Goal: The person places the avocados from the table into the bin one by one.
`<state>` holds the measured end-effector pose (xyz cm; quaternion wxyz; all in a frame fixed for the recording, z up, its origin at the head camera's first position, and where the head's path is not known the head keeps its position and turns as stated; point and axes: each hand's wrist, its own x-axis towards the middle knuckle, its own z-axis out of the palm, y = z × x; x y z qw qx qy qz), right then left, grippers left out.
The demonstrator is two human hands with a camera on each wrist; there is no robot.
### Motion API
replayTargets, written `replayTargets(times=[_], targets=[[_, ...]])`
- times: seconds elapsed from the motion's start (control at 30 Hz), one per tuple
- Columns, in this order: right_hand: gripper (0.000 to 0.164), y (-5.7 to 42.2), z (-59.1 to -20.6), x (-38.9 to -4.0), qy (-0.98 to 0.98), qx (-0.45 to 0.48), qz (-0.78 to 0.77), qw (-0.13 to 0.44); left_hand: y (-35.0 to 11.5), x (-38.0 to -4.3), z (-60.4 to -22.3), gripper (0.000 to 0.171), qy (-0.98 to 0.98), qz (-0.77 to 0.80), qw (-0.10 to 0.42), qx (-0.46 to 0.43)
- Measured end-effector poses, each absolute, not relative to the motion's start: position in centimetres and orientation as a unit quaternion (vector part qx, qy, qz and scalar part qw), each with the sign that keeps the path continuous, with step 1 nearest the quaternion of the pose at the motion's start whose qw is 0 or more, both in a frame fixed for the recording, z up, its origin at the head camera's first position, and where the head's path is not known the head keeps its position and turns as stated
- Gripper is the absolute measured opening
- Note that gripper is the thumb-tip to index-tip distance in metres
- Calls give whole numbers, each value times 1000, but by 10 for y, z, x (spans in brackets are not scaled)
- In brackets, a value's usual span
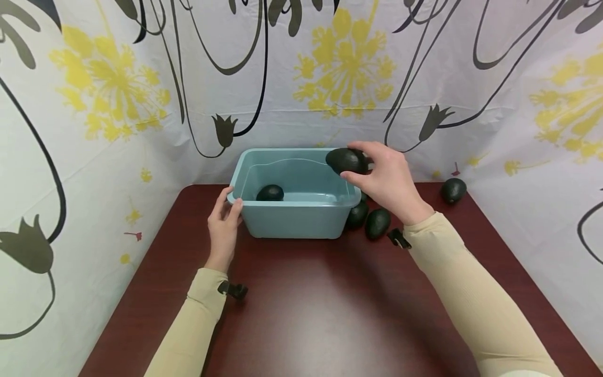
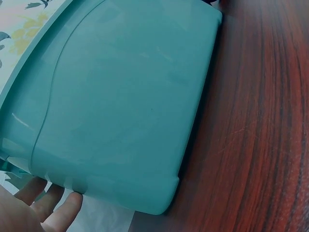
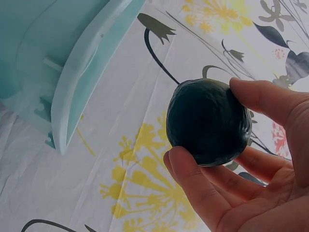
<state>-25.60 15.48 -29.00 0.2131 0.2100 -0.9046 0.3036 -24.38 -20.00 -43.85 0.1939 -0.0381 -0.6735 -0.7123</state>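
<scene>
In the head view a blue-green plastic bin [image 1: 297,222] stands on the table, with one dark avocado [image 1: 270,193] lying inside at its left. My left hand [image 1: 224,222] holds the bin's near left corner, thumb over the rim; in the left wrist view its fingers [image 2: 67,210] rest against the bin's wall [image 2: 120,106]. Above the bin's right end my right hand [image 1: 388,175] grips another avocado [image 1: 347,161] between thumb and fingers. That avocado [image 3: 208,121] is held up off the table in the right wrist view.
Beside the bin's right wall lie several avocados, among them one [image 1: 378,224] in front, partly shaded by my right arm. A single avocado [image 1: 454,190] sits at the table's far right corner. Patterned fabric [image 1: 292,94] hangs behind and along both sides of the dark red table [image 1: 292,303].
</scene>
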Motion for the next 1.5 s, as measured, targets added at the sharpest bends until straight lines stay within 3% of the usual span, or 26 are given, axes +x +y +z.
replayTargets(times=[1.5], targets=[[59, 107, -323, -282, -921, 237, 284, 124, -199, -242, -439, 53, -680, -703, 204, -38]])
